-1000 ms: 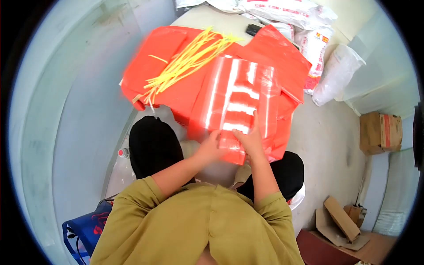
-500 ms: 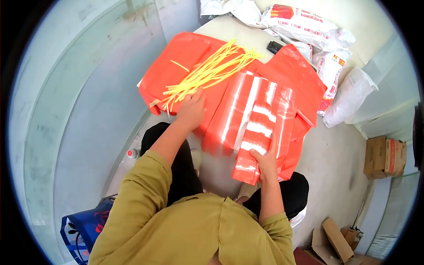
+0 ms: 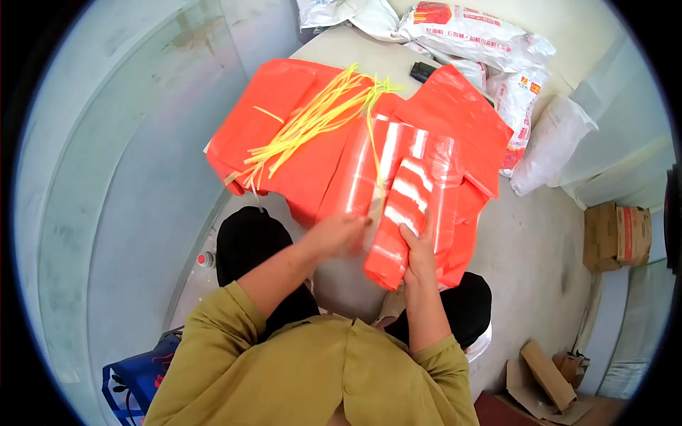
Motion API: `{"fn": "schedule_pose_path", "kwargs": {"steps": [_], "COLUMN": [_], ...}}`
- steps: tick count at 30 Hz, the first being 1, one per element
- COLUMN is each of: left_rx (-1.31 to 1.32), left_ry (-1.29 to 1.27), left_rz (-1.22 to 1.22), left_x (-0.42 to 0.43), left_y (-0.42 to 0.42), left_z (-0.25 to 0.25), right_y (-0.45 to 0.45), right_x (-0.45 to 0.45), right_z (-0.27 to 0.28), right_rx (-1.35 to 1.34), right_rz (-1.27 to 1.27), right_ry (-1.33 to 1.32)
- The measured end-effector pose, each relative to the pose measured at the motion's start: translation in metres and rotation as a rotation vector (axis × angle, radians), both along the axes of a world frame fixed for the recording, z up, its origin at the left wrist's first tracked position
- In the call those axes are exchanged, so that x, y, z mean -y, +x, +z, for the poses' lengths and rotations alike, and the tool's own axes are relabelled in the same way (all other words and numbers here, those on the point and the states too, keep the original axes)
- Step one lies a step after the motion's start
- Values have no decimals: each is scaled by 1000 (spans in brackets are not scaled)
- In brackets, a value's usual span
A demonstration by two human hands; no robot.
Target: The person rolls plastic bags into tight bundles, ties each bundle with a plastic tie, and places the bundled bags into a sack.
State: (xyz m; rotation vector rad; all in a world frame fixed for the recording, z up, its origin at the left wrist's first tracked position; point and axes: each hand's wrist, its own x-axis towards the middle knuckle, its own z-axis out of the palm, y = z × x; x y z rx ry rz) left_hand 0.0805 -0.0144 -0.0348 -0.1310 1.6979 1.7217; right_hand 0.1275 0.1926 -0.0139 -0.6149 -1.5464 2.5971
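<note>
My right hand (image 3: 420,257) grips the near end of a folded red plastic bundle (image 3: 403,213), thumb on top. My left hand (image 3: 341,235), blurred by motion, is closed just left of the bundle, pinching one yellow strip (image 3: 377,157) that trails up toward the pile. The heap of yellow strips (image 3: 302,131) lies across flat red plastic sheets (image 3: 241,145). More red plastic (image 3: 462,117) is spread at the right, and glossy layers (image 3: 355,177) lie beside and beneath the bundle.
White printed sacks (image 3: 476,35) lie behind, near a small black object (image 3: 422,71). A white sack (image 3: 554,145) and cardboard boxes (image 3: 600,238) stand right. A bottle (image 3: 206,260) and blue bag (image 3: 145,369) are at left.
My left hand has moved from the yellow heap down to the bundle, drawing one strip with it. The bundle remains in my right hand, and the whole view has shifted slightly.
</note>
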Motion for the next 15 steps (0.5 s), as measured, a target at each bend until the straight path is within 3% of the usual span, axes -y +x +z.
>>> {"fn": "schedule_pose_path", "kwargs": {"steps": [2, 6, 9, 12, 15], "left_rx": [135, 242, 158, -258, -189], "left_ry": [281, 500, 481, 13, 74], "left_rz": [4, 176, 121, 36, -36], "left_x": [-11, -25, -27, -45, -50], "left_y": [26, 44, 28, 30, 7], "left_z": [-2, 21, 12, 36, 13], "right_y": [-2, 0, 6, 9, 10], "right_x": [7, 4, 2, -7, -41], "right_z": [5, -8, -6, -13, -22], "right_rx": [-5, 5, -11, -7, 23], "right_rz": [-25, -32, -32, 16, 176], "right_ry": [-70, 7, 66, 250, 453]}}
